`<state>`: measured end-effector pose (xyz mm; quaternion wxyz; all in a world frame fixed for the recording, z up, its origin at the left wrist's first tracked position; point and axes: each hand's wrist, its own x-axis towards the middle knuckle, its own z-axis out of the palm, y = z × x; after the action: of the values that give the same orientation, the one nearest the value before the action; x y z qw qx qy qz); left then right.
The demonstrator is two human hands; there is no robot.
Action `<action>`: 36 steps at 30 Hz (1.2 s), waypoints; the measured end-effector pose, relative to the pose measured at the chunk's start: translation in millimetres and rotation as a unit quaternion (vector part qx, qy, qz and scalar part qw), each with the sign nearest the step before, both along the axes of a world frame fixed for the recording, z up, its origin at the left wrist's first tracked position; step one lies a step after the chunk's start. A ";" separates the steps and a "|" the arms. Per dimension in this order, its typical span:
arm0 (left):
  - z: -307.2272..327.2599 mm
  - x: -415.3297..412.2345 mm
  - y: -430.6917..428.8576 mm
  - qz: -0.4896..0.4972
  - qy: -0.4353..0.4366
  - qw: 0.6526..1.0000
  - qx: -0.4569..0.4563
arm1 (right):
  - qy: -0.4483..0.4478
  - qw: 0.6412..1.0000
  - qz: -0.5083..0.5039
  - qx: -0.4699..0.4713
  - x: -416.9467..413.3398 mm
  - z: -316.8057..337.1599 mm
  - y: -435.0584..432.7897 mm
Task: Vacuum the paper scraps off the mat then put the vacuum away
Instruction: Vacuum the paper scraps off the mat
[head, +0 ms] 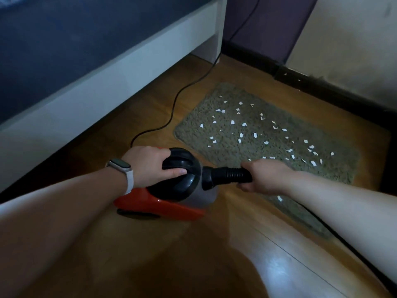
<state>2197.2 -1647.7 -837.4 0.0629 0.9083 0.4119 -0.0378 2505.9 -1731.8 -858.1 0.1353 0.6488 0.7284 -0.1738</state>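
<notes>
Fingers [163, 152] of the left hand [148, 162] wrap the glossy rounded vacuum handle [181, 162]; right hand [264, 175] grips its ribbed hose [231, 174], centre frame

The mat [193, 125] was a mottled olive-grey, speckled with white paper scraps [232, 122], on a floor [150, 117] of warm brown wood grain. Just left of the mat, the vacuum [163, 203] had an orange-red body, a grey middle and a glossy black handle, with a black ribbed hose [232, 175] and a black cord [178, 97]. Farther left of the mat was a pale white bed frame [96, 82] under a dark navy mattress [64, 39], while behind the mat a cream wall [343, 39] met a purple panel [268, 22] above a black skirting board [322, 89]; the watch [120, 164] had a white strap.
</notes>
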 end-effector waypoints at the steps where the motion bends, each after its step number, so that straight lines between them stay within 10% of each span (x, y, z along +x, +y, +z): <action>1: 1.8 -6.0 3.2 0.007 0.003 1.000 0.002 | 0.003 1.000 0.000 0.004 -7.0 0.5 2.1; 36: -25.3 -145.9 66.1 0.117 -0.171 0.977 0.048 | 0.050 0.994 -0.008 0.093 -146.5 -10.4 67.9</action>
<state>2051.3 -1581.6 -862.7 0.0925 0.8488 0.4999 0.1451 2359.5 -1663.9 -868.5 0.0363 0.6552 0.7419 -0.1380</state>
